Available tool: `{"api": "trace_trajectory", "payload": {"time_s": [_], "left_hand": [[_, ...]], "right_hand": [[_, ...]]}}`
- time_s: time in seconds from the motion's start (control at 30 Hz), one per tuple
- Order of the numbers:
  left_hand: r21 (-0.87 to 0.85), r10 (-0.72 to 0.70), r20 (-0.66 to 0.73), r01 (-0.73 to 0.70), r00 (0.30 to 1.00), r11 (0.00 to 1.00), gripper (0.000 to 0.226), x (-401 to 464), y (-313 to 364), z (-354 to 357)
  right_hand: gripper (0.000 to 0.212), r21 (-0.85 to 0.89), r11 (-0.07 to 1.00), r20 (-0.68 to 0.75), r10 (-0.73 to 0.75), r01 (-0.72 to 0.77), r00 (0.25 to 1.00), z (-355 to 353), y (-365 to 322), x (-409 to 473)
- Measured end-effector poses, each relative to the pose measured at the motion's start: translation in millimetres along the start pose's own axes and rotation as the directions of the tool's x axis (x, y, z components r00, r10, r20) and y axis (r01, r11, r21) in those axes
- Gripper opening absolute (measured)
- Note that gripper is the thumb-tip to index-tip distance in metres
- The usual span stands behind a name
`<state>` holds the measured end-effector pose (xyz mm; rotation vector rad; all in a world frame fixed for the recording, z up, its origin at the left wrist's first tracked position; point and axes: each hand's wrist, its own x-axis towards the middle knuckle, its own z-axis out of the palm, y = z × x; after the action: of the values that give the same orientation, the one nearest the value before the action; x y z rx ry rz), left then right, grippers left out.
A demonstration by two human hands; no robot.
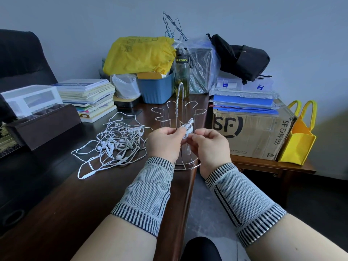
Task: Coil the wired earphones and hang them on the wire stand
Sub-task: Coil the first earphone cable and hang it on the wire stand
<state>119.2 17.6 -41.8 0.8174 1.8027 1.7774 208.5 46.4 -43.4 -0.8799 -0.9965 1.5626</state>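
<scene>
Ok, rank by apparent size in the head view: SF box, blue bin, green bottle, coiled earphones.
1. SF box, largest.
2. Blue bin.
3. Green bottle, narrower than the bin; its base is hidden.
4. Coiled earphones, smallest, though nearest the camera, pinched by both hands.

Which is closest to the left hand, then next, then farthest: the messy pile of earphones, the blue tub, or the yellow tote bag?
From the left hand, in the head view:
1. Pile of earphones, just to its left on the desk.
2. Blue tub, behind, toward the wall.
3. Yellow tote bag, far right, past the cardboard box.
</scene>
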Motion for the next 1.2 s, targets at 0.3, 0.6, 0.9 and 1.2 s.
{"api": "trace_trajectory", "payload": {"time_s": [0.3, 0.6, 0.9, 1.2], "left_hand": [[-0.059, -0.043, -0.006, 0.043, 0.999, 0.997, 0.01, -1.9, 1.6, -0.6], [-0.202, -0.088, 0.01, 0.089, 0.996, 0.975, 0.013, -6.5, 8.4, -1.4], [-0.177, -0.088, -0.013, 0.084, 0.996, 0.981, 0.013, -7.5, 9.9, -1.3], [-0.07, -0.071, -0.047, 0.068, 0.996, 0.995, 0.014, -6.2, 10.1, -3.3]], "right_hand": [[0.018, -0.574, 0.688, 0.145, -0.447, 0.443, 0.883, -6.2, 8.8, 5.2], [0.019, -0.673, 0.094, 0.452, -0.733, 0.734, 0.508, -19.6, 14.2, 25.7], [0.018, -0.62, -0.066, 0.546, -0.752, 0.782, 0.369, -24.7, 11.4, 35.0], [0.02, -0.635, 0.033, 0.478, -0.767, 0.772, 0.427, -22.0, 16.1, 34.6]]}}
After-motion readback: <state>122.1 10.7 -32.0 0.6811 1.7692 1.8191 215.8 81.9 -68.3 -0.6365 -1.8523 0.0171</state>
